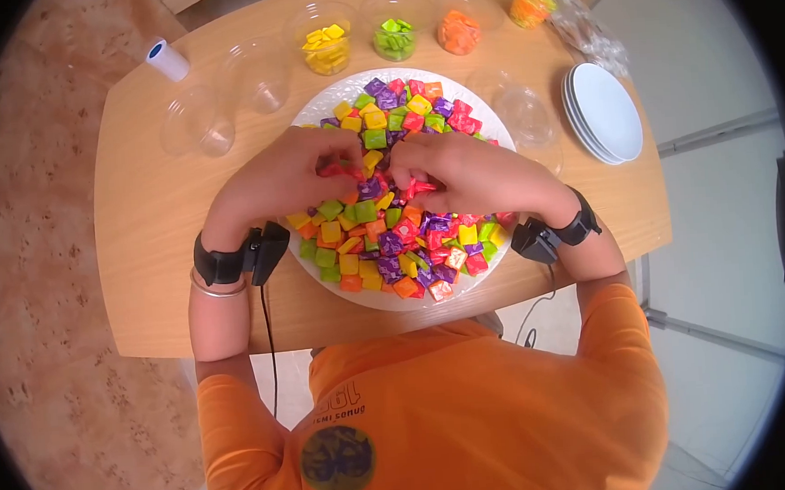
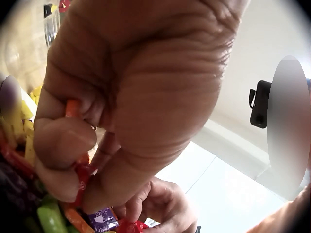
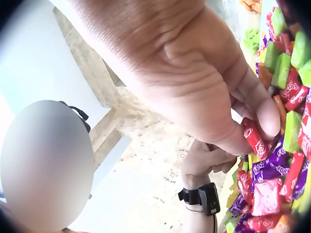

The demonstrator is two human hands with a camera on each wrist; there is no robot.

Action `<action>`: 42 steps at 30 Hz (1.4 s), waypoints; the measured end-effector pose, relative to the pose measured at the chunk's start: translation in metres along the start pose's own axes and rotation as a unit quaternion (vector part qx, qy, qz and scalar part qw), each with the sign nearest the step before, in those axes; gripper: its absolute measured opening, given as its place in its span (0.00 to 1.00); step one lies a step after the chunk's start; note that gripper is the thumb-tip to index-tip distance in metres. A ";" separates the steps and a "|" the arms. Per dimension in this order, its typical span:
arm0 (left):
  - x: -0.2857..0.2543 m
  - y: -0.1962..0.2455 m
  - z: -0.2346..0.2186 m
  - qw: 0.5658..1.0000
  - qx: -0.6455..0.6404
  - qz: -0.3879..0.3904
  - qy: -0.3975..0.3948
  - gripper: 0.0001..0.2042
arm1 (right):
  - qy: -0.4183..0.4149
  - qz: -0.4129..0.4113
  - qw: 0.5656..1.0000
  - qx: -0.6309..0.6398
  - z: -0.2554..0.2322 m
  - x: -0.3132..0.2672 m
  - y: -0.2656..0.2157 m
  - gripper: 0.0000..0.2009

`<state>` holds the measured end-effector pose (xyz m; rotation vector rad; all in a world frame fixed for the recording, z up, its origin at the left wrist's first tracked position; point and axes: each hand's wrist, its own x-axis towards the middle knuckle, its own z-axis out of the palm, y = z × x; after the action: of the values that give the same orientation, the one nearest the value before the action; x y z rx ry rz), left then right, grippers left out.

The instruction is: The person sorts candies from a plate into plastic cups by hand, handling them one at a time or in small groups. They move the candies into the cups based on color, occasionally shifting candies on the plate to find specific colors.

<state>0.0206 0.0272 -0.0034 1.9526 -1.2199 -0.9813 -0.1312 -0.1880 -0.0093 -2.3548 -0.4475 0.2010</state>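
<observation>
A white plate (image 1: pixel 313 115) piled with wrapped candies (image 1: pixel 392 245) in red, purple, green, yellow and orange sits mid-table. Both hands are over the heap's middle. My left hand (image 1: pixel 338 163) has its fingers curled round red candies (image 2: pixel 80 174); an orange piece (image 2: pixel 73 108) shows between the fingers (image 2: pixel 63 141) in the left wrist view. My right hand (image 1: pixel 411 176) pinches one red candy (image 3: pixel 255 138) between thumb (image 3: pixel 267 116) and finger, just above the pile. The two hands almost touch.
Along the table's far edge stand clear cups of yellow (image 1: pixel 327 50), green (image 1: pixel 395 38) and orange candies (image 1: pixel 459 32), plus a mixed cup (image 1: pixel 531 5). Empty cups (image 1: pixel 196 122) (image 1: pixel 528 115) flank the plate. White plates (image 1: pixel 604 111) are stacked at right, and a small white bottle (image 1: pixel 165 59) stands far left.
</observation>
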 end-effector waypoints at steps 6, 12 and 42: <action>0.005 -0.004 -0.007 0.988 -0.144 -0.053 -0.031 0.06 | -0.016 0.001 1.000 0.023 -0.012 -0.009 -0.024 0.08; 0.012 -0.010 -0.012 0.889 -0.454 -0.050 0.034 0.06 | -0.046 -0.038 0.998 0.006 0.015 -0.009 -0.024 0.09; 0.021 -0.002 0.047 0.686 -0.717 0.061 -0.110 0.18 | 0.243 -0.111 0.964 -0.002 -0.008 0.011 -0.029 0.10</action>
<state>-0.0113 0.0029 -0.0353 0.4723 -0.2885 -1.4358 -0.1265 -0.1690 0.0165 -2.2320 -0.4604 -0.4741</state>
